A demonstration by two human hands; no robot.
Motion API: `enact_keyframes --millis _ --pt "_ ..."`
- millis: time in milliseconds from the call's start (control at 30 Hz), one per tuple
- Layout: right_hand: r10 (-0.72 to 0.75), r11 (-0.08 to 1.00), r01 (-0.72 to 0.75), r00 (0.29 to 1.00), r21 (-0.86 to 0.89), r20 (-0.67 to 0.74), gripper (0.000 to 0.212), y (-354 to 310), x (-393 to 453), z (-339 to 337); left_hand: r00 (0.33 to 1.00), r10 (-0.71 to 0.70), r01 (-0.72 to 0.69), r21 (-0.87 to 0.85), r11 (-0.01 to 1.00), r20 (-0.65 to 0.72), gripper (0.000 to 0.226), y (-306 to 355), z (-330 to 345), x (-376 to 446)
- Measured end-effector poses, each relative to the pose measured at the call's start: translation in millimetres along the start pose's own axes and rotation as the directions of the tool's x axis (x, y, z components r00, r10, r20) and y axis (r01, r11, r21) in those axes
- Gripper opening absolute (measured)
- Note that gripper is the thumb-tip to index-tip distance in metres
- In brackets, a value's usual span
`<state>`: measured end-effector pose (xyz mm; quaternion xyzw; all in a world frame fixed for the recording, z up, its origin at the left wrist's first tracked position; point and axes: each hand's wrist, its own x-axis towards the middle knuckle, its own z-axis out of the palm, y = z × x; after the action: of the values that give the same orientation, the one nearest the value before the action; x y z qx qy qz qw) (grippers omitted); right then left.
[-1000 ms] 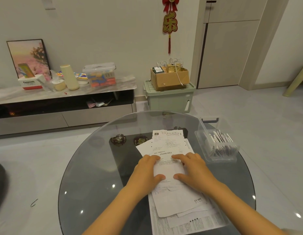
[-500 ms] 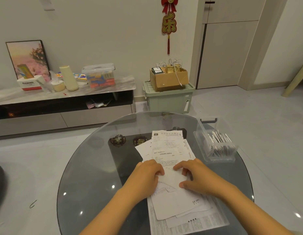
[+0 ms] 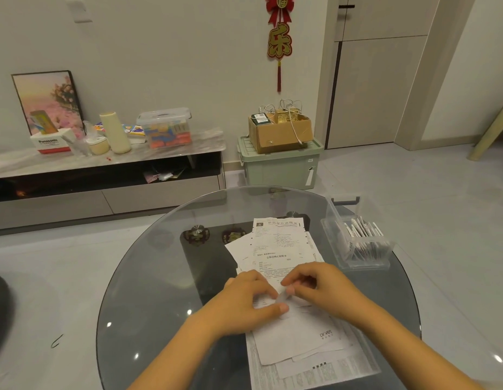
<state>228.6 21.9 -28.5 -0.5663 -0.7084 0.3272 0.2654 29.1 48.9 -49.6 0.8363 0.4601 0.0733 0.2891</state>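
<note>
In the head view, the left hand (image 3: 248, 304) and the right hand (image 3: 322, 288) met at frame centre. Their fingers were curled, and both pinched the lifted upper edge of the top sheet (image 3: 298, 330). That sheet lay on the paper pile (image 3: 278, 243), lower centre on the round glass table (image 3: 149, 277). Bare glass spread to the left. A clear box (image 3: 365, 260) stood near the pile's right edge, by the table's right rim.

on my feed i see a clear plastic bin (image 3: 367, 264) of white sachets (image 3: 360, 235) at the right edge of the round glass table (image 3: 160, 277). beyond it, a cardboard box (image 3: 281, 137) rests on a green storage crate (image 3: 278, 171), under a red wall ornament (image 3: 279, 43).
</note>
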Motion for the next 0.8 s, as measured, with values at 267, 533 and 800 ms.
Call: enact_keyframes --millis 267,533,800 --pt "0.051 0.987 -0.055 0.998 -0.149 -0.029 0.034 2.0 23.9 26.2 0.992 -0.066 0.061 -0.052 0.997 -0.107 0.05 9.2 -1.0 0.2" --pt "0.064 0.946 -0.064 0.998 -0.318 -0.01 0.037 4.4 27.8 32.2 0.979 -0.169 0.154 -0.126 0.98 -0.116 0.05 7.3 -0.2 7.5" --pt "-0.016 0.981 0.0 0.997 -0.192 -0.082 0.027 1.2 22.0 19.8 0.928 -0.3 0.177 -0.444 0.878 -0.222 0.024 12.6 -2.5 5.5"
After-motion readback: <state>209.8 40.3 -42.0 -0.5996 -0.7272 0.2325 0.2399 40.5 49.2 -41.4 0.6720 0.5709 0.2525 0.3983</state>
